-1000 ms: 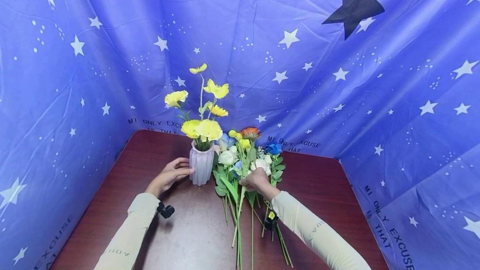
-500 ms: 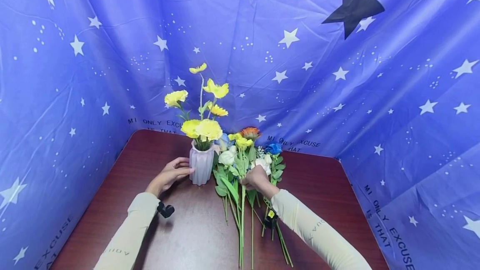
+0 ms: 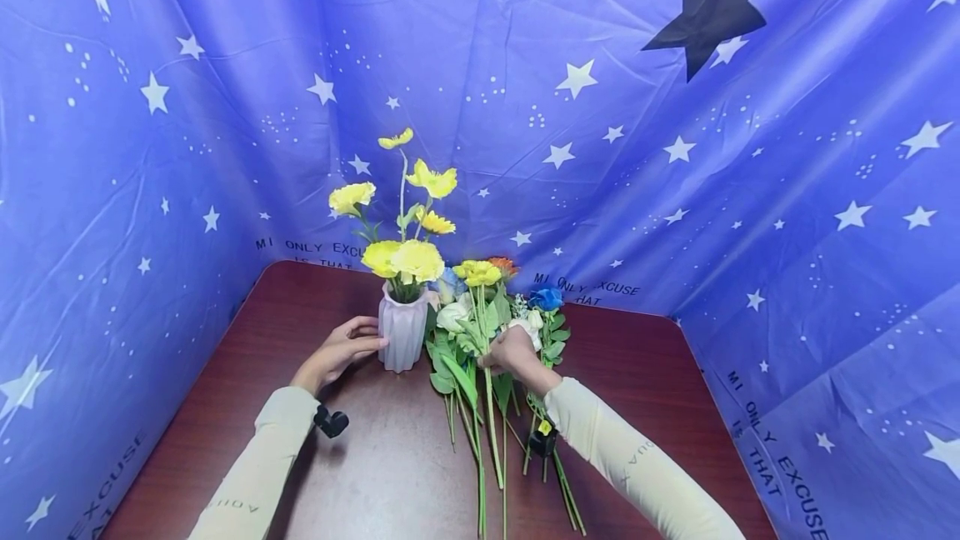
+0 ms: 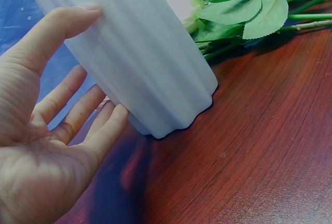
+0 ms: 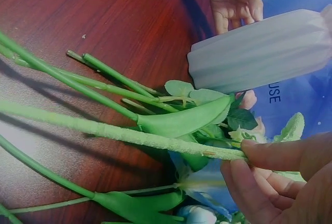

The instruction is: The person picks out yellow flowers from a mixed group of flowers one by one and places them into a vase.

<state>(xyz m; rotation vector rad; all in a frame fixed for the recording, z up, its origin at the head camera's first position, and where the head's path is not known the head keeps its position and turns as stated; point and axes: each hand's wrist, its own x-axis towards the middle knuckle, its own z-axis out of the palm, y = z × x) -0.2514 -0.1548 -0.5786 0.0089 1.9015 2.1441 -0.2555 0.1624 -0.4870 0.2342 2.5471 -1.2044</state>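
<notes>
A pale lilac fluted vase (image 3: pixel 402 332) stands upright on the table, with several yellow flowers (image 3: pixel 417 260) in it. My left hand (image 3: pixel 339 354) holds the vase's left side; in the left wrist view the thumb (image 4: pixel 78 19) lies across its front and the other fingers touch its side and back. To the right, my right hand (image 3: pixel 517 357) pinches the stem of a yellow flower (image 3: pixel 477 272) between thumb and fingers. That fuzzy light green stem (image 5: pixel 119 134) crosses the right wrist view, above other stems. The flower's head is out of that view.
Beside the vase lies a pile of loose flowers: a white one (image 3: pixel 453 317), a blue rose (image 3: pixel 547 298), an orange one (image 3: pixel 505 265). Their green stems (image 3: pixel 567 494) point toward the table's front. Blue star-printed cloth (image 3: pixel 480 65) surrounds the dark red table (image 3: pixel 637 407).
The yellow flower in my right hand has swung slightly, its head turning leftward and its lower stem shifting right, away from the pile's stems. My left hand and the vase stay put.
</notes>
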